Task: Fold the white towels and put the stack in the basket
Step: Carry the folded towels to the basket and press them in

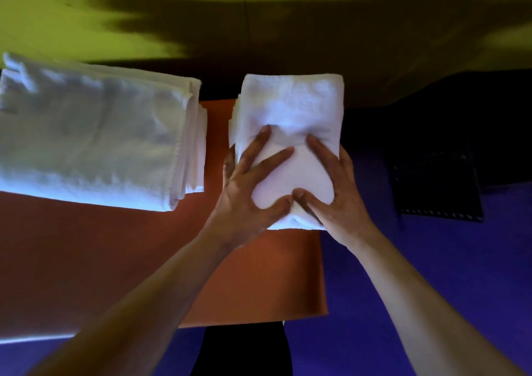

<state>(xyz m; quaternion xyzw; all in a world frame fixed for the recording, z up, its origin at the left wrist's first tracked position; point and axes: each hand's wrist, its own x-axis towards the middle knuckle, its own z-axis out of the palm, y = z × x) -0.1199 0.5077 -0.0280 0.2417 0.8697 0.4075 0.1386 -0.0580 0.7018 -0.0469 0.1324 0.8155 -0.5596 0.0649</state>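
Both bare forearms reached forward from the near edge. The left hand [253, 185] and the right hand [331, 191] lay side by side, fingers spread and nearly straight, palms down, thumbs almost touching.

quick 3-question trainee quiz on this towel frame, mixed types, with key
1. True or false: both hands rest on the same folded towel stack.
2. The larger pile of white towels lies on which side of the left hand? A) left B) right C) under it
3. Fill in: the towels sit on an ____-coloured mat.

Key: 1 true, the right hand is on it too. 2 A. 3 orange.
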